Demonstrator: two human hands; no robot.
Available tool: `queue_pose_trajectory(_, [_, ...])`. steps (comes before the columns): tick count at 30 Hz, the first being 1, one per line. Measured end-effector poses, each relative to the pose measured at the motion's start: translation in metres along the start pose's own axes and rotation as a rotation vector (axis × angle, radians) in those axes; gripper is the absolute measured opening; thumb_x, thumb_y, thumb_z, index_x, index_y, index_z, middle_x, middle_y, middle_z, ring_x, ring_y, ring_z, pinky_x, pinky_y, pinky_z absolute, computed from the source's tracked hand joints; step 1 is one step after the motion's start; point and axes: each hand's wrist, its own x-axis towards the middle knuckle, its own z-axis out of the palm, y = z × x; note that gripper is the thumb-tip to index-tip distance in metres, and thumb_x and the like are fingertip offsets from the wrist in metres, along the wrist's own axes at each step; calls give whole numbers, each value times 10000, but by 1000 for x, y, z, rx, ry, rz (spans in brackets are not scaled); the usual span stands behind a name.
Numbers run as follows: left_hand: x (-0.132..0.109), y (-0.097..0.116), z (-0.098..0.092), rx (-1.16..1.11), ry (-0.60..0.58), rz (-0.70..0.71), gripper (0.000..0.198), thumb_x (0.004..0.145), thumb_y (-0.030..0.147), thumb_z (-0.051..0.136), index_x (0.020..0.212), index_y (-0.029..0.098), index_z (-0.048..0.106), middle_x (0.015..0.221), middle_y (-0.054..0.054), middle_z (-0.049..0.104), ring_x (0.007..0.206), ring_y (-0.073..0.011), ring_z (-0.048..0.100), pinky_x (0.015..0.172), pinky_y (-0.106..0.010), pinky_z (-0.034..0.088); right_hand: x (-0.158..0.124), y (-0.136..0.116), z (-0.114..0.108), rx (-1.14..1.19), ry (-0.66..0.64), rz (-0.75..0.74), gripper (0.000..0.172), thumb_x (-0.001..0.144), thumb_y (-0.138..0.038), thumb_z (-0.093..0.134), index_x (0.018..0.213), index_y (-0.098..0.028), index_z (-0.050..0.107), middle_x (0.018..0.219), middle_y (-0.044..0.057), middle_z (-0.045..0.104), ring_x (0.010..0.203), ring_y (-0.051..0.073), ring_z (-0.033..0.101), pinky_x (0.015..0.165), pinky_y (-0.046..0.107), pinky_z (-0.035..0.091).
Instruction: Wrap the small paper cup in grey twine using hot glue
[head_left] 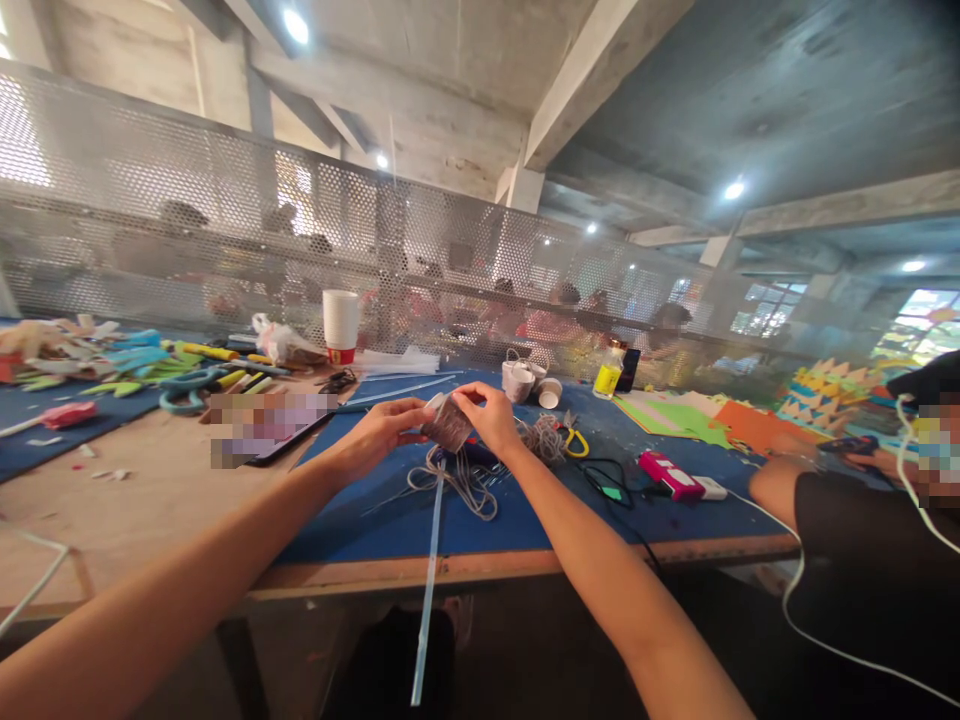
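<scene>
Both hands hold a small paper cup (448,426) wound with grey-brown cord, tilted over the table's front part. Fingers of my left hand (386,432) grip its left side near the white rim. On the other side, my right hand (489,412) pinches its upper right edge. Beneath it lie loose loops of grey cord (480,497) and a long translucent glue stick (429,600) that juts over the table edge. A dark blue tool at the stick's upper end is mostly hidden. More tangled cord (546,438) and yellow-handled pliers (576,443) lie to the right.
Behind stand two small cups (517,382), a paper cup stack (340,325) and a yellow-labelled bottle (608,370). A phone (281,428) and scissors (187,390) lie left. To the right are a pink device (670,476), coloured paper (675,415) and a person in black (862,560).
</scene>
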Motion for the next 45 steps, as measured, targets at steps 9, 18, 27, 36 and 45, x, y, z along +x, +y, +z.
queue_pose_trajectory(9, [0,-3,0,158,58,48,215,690,395,855,781,224,761,793,-16,738,756,-197,647,747,-322,476,-4,0,4,-125,-16,-82,184,932,-375,613,882,-242,730,891,24,737,808,183,660,845,303,488])
queue_pose_trajectory(18, [-2,1,0,172,142,72,246,702,412,834,809,200,770,802,-29,735,768,-197,642,755,-316,475,-13,-14,-8,-458,69,-192,175,969,-289,619,1075,-256,754,1162,76,680,1063,234,629,999,385,407])
queue_pose_trajectory(27, [-1,-1,-1,210,98,81,284,703,442,832,833,197,770,797,-15,731,763,-185,637,756,-306,472,-12,-12,-1,-335,-40,-346,87,953,-259,680,1010,-246,744,1027,34,740,1008,213,639,935,357,470])
queue_pose_trajectory(36, [-1,-2,0,208,88,77,240,735,425,810,825,204,778,808,-25,728,776,-188,639,762,-306,471,-13,-16,1,-238,-20,-335,57,936,-215,657,886,-202,682,947,27,664,786,141,626,825,282,509])
queue_pose_trajectory(45, [0,-2,-1,173,57,78,231,696,400,839,831,222,778,820,-14,720,768,-187,632,750,-301,477,-14,-16,3,-157,33,-270,75,939,-258,625,888,-213,656,890,15,680,749,146,633,791,279,526])
